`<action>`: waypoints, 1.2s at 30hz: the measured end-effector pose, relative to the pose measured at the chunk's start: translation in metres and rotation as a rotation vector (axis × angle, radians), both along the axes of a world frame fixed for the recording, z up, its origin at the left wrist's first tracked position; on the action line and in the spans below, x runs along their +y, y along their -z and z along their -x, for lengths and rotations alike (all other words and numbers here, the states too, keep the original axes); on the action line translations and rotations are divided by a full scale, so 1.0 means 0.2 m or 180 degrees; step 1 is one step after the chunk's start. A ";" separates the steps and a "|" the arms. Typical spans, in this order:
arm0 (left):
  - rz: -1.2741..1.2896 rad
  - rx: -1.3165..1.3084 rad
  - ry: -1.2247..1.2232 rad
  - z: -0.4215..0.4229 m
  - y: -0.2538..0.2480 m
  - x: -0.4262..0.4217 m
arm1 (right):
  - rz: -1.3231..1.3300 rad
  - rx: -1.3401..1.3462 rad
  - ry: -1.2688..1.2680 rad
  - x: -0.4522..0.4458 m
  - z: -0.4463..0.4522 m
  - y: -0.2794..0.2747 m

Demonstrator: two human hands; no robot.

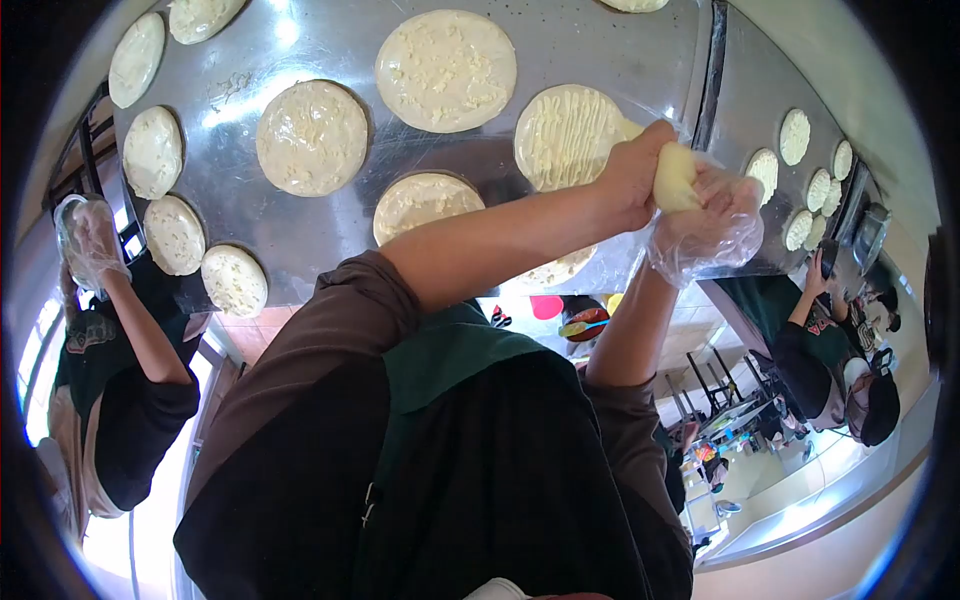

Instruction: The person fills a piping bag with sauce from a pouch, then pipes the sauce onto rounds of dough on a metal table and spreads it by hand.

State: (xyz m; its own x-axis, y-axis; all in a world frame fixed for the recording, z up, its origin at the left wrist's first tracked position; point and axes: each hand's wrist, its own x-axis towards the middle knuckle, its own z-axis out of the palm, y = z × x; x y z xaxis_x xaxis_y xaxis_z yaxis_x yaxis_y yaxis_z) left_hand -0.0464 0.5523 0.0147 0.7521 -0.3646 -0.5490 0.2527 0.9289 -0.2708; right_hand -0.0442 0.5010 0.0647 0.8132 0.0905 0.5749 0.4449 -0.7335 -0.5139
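My bare left hand (635, 172) is wrapped round the lower part of a piping bag filled with pale yellow cream (677, 178). At the bag's other end, my right hand (708, 215), in a clear plastic glove, is closed on it. The bag's tip, partly hidden by my left hand, is at the right edge of a flat dough round (565, 140). Wavy lines of cream cover this round. Beside it lie glossy rounds with small pale bits on top (446, 70), and another round (420, 205) is partly behind my left forearm.
More rounds (312, 138) lie across the metal table (345, 40). A dark gap (712, 75) separates it from a second table with striped rounds (795, 137). At left stands a person with a gloved hand (95, 240); another person (825, 350) is at right.
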 end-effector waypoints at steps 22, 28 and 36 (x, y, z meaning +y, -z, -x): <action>-0.0042 0.0381 0.0423 0.26 0.01 -0.17 | -0.0611 0.0418 0.0339 -0.12 0.25 -0.02; -0.0007 0.0332 0.0431 0.25 -0.04 -0.16 | -0.0675 0.0747 0.0201 -0.32 0.20 0.09; -0.0077 -0.0040 0.0280 0.09 0.06 -0.15 | -0.0241 0.0177 0.0488 -0.16 0.10 0.05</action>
